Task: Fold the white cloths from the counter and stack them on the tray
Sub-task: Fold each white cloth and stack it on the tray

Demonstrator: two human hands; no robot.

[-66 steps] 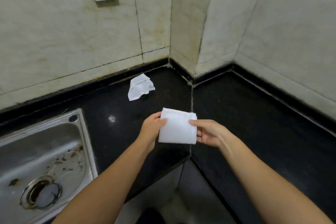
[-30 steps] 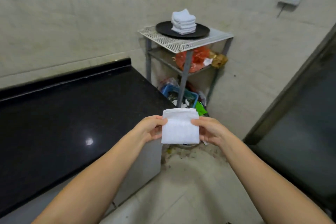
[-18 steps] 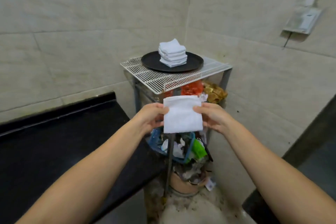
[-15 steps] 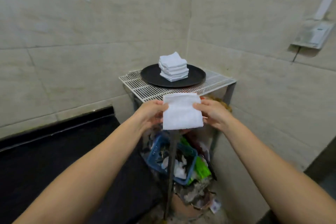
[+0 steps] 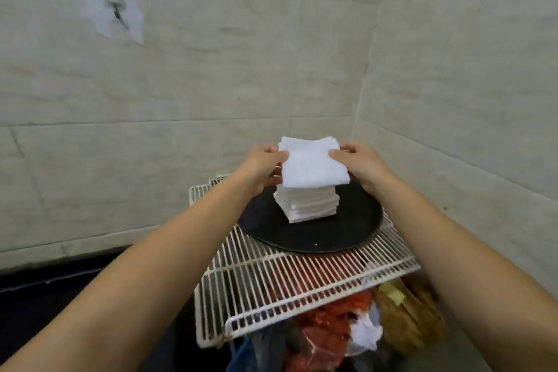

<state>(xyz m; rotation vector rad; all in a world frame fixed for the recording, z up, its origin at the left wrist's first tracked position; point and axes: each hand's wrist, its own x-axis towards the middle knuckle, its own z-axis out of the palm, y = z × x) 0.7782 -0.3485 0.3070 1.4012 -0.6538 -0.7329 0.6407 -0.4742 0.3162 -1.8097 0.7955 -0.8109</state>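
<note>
A folded white cloth [image 5: 312, 164] is held flat between both hands, right on top of the stack of folded white cloths [image 5: 308, 204]. My left hand [image 5: 261, 167] pinches its left edge and my right hand [image 5: 360, 164] pinches its right edge. The stack stands in the middle of a round black tray [image 5: 305, 235], which rests on a white wire rack [image 5: 290, 290]. Whether the held cloth touches the stack is hard to tell.
Tiled walls meet in a corner behind the rack. A black counter edge [image 5: 45, 287] runs along the lower left. Under the rack's top shelf lie red [image 5: 335, 320] and brown bags [image 5: 404, 314] and other clutter.
I have turned from the counter to the rack and stepped close. Both hands carried the folded cloth forward and up, from in front of the rack to just over the stack on the tray.
</note>
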